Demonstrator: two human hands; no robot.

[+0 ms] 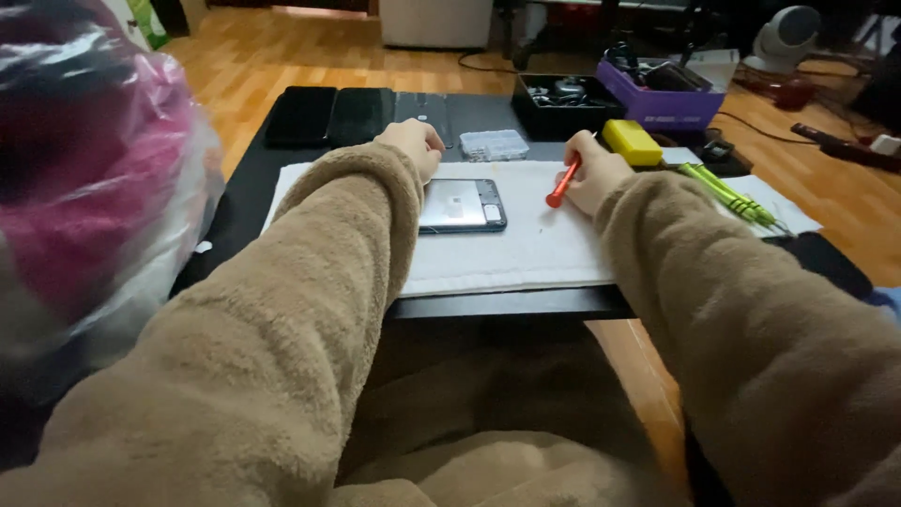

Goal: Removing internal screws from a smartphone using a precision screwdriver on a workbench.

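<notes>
An opened phone body (462, 206) with a dark blue frame lies flat on a white mat (526, 249) on a low black table (253, 183). My left hand (415, 143) rests at the phone's upper left corner, fingers curled, touching or just above its edge. My right hand (593, 174) sits to the right of the phone, closed around a red-handled screwdriver (563, 186) whose tip points down at the mat. Both arms wear fuzzy tan sleeves.
Three dark phones (357, 115) lie at the table's back left. A clear parts case (495, 144), a black tray (563, 105), a purple box (662, 99), a yellow block (632, 141) and green tools (727, 195) sit behind and right. A pink plastic bag (84, 178) looms left.
</notes>
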